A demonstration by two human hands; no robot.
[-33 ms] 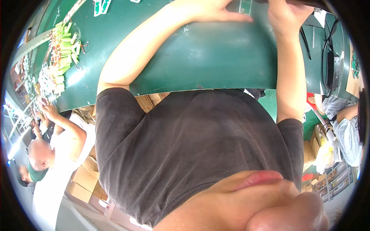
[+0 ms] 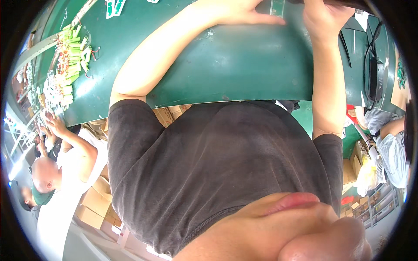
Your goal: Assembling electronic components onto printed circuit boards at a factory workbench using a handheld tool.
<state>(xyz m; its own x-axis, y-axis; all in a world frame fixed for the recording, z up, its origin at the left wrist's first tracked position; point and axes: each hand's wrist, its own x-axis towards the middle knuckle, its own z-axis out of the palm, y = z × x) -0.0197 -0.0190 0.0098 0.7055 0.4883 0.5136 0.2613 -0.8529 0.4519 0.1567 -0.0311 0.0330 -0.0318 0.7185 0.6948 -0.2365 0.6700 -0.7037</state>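
Observation:
My left hand lies on the green tabletop at the upper edge of the picture. Its thumb is stretched out flat to the right, while the other fingers run partly out of view. Just beyond the thumb is a small pale-green, clear-looking strip, which the hand is close to; whether they touch is unclear. To the right, my right hand is raised with its fingers curled together. What it grips, if anything, is cut off by the upper edge, next to a dark shape.
Green-wrapped cells with wires are heaped at the table's left. Green-and-white boards lie at the upper left. A black cable and a black box-shaped device are at the right. Co-workers sit on both sides; cardboard boxes stand below.

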